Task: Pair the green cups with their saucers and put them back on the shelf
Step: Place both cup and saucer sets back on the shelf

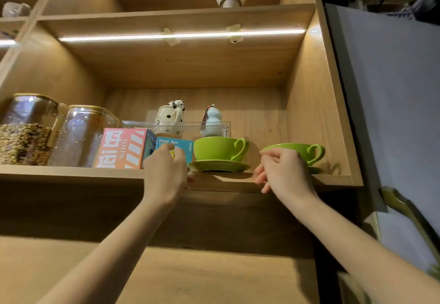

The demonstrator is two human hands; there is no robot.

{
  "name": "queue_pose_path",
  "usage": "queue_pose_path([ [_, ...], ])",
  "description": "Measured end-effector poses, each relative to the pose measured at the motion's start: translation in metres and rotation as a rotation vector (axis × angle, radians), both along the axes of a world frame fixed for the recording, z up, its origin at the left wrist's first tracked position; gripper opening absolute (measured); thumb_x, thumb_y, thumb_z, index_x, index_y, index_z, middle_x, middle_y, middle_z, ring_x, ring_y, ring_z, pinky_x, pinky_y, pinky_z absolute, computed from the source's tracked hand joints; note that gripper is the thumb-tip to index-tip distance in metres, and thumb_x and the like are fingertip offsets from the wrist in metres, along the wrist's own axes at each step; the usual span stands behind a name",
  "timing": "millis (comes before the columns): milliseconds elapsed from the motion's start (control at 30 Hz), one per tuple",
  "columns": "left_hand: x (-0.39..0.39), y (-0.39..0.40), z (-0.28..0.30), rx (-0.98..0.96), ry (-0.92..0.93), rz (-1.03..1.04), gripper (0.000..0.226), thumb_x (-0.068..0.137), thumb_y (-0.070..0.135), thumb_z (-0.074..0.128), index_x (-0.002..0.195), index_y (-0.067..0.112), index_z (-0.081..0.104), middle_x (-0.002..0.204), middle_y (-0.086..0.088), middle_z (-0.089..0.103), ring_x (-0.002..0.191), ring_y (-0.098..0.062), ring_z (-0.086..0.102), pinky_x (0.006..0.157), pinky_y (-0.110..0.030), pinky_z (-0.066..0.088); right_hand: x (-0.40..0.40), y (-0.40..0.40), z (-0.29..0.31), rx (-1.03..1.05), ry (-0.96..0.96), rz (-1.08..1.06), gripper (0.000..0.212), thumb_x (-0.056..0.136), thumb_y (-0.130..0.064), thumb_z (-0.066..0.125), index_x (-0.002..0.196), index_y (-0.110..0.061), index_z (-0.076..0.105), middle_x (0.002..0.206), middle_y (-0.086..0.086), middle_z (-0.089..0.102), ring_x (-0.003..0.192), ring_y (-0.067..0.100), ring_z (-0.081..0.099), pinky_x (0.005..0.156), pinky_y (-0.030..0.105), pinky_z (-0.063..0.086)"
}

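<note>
Reaching up to the shelf at mid frame, you had your left hand curled at the rim of the left saucer, whose cup sat on it. Your right hand, fingers loosely bent, covered the left side of the right cup on its saucer; whether it gripped I couldn't tell. Boxes and jars stood to the left.

Wooden shelf with saucers, jars, boxes
</note>
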State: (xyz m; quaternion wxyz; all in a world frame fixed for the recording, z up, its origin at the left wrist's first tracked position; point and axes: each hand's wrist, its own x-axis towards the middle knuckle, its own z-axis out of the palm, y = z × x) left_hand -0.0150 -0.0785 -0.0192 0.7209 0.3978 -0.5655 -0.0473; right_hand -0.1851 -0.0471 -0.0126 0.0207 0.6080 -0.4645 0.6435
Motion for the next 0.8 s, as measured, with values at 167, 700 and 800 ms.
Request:
queue_pose_path([
  [167, -0.009, 0.001, -0.025, -0.145, -0.412, 0.368, 0.047, 0.088, 0.029, 0.044, 0.133, 0.015, 0.042, 0.140, -0.006, 0.045, 0.128, -0.021, 0.040, 0.102, -0.034, 0.034, 0.007, 0.007, -0.034, -0.182, 0.612, -0.367, 0.049, 0.097, -0.025, 0.033, 0.144, -0.016, 0.028, 0.149, -0.002, 0.036, 0.137, 0.012, 0.027, 0.112, 0.026, 0.024],
  [700, -0.019, -0.024, -0.040, -0.064, -0.624, 0.482, 0.066, 0.089, 0.032, 0.037, 0.146, 0.016, 0.008, 0.156, 0.000, 0.017, 0.145, -0.015, 0.007, 0.118, -0.037, 0.002, 0.016, -0.021, -0.023, 0.082, 0.743, -0.489, 0.058, 0.094, -0.036, 0.032, 0.144, -0.008, 0.021, 0.151, 0.006, 0.029, 0.142, 0.024, 0.013, 0.118, 0.047, 0.000],
  [800, -0.022, -0.026, -0.040, -0.076, -0.609, 0.492, 0.066, 0.088, 0.029, 0.039, 0.146, 0.014, 0.010, 0.155, -0.001, 0.020, 0.144, -0.016, 0.010, 0.118, -0.036, 0.006, 0.019, -0.023, -0.021, 0.081, 0.721, -0.493, 0.055, 0.093, -0.034, 0.034, 0.140, -0.008, 0.026, 0.148, 0.007, 0.034, 0.141, 0.025, 0.017, 0.117, 0.048, 0.001],
])
